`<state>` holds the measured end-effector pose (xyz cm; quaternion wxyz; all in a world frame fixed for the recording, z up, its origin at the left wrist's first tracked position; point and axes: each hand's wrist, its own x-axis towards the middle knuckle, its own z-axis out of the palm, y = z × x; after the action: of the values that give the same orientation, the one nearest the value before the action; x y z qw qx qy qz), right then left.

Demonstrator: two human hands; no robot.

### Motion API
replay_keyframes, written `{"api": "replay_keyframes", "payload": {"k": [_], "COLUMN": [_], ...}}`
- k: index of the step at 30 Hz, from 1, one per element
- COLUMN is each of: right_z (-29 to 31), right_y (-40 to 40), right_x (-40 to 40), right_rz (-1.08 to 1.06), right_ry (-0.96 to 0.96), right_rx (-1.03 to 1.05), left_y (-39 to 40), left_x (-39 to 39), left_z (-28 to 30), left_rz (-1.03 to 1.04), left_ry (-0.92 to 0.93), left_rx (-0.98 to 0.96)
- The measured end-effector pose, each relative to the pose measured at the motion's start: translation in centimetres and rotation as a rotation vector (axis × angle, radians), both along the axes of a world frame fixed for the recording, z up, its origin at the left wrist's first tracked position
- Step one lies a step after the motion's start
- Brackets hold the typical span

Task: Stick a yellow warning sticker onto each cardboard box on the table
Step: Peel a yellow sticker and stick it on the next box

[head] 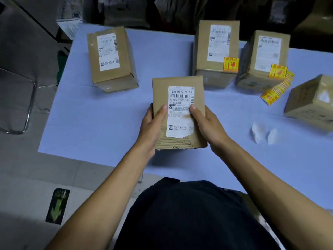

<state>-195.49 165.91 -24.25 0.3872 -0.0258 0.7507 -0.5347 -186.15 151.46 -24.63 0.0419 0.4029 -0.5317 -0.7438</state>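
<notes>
Hands (150, 127) (207, 123) held small cardboard box (178, 112) at both sides, each grip curled round it above worktop (108, 114); sticker strip (277, 89) lay right.

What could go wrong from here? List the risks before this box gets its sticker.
1. The held box has a torn label and ripped cardboard near its lower edge; a sticker put there may not hold.
2. Both the left hand and right hand grip the box, so reaching the sticker strip means letting go with one.
3. The strip lies loose against a finished box and could snag or stick to itself.
</notes>
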Motion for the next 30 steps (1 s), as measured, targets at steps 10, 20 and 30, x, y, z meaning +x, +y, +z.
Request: {"api": "replay_keyframes", "payload": {"k": [10, 20, 30], "right_z": [-2.5, -4.6, -6.2], "right_y": [9.4, 15.6, 18.8], "right_x": [-1.0, -4.9, -11.4], "right_rz": [-0.152, -0.151, -0.188], "right_ry": [-0.034, -0.05, 0.302], "right_rx": [0.055, 0.099, 0.381], "left_y": [8.4, 14.1, 14.5], "left_x": [-3.3, -8.6, -10.5], "left_z": [-2.2, -4.3, -3.3], "left_rz": [-0.149, -0.23, -0.734], "left_ry": [-0.079, -0.181, -0.187], "left_rx": [-0.004, -0.005, -1.249]}}
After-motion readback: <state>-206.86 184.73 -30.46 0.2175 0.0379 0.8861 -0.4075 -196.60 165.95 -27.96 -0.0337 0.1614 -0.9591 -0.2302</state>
